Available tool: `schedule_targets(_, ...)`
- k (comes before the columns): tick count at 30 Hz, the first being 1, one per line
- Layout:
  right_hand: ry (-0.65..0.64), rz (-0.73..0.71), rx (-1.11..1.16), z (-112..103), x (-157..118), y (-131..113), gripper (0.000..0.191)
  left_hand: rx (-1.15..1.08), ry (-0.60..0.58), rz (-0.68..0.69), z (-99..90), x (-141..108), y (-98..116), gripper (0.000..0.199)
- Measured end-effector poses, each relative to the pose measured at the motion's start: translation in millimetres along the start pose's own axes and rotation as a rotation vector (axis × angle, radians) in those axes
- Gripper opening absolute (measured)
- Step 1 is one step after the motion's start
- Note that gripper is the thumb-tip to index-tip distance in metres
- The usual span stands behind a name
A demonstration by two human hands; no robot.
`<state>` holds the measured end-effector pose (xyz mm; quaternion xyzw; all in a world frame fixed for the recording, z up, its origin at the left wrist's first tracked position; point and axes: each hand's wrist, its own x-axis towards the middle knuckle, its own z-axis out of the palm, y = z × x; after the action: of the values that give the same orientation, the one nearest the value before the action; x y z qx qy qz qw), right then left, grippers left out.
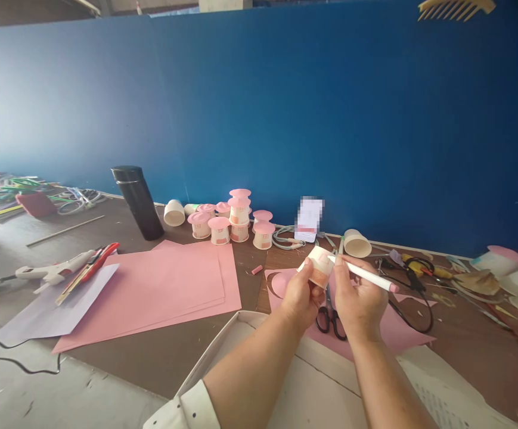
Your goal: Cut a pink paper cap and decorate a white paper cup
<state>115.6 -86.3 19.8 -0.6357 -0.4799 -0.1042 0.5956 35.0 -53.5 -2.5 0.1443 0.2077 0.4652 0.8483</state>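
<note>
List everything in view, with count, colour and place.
Table: 1, brown, foreground.
Partition: 1, blue, behind table.
Held cup: 1, white and orange, left hand.
Pen: 1, white, right hand.
Roofed cups: about ten, white and pink, by partition.
Plain cups: at least 2, cream, by partition.
Flask: 1, black, left of roofed cups.
Phone: 1, pale screen, by partition.
Scissors: 1, black handles, below held cup.
Pink sheets: several, pink, left and beneath scissors.
Lavender sheet: 1, lavender, left.
Glue gun: 1, white, by lavender sheet.
Cutter: 1, red, near glue gun.
Tray: 1, off-white, foreground.
Comb-shaped thing: 1, yellowish, upper right.
Smaller clutter: uncountable, mixed, table ends.
Sleeve: 1, white, dark-dotted, left forearm.
Hands: 2, bare, right of centre.
</note>
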Motion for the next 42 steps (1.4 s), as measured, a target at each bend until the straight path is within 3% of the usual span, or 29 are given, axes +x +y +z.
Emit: schedule_targets(42,-0.034,0.007,-0.026,-0.7,-0.2,-3.9,0.023,-0.011,0.022,-0.001,2.4,-0.5,2.3,0.029)
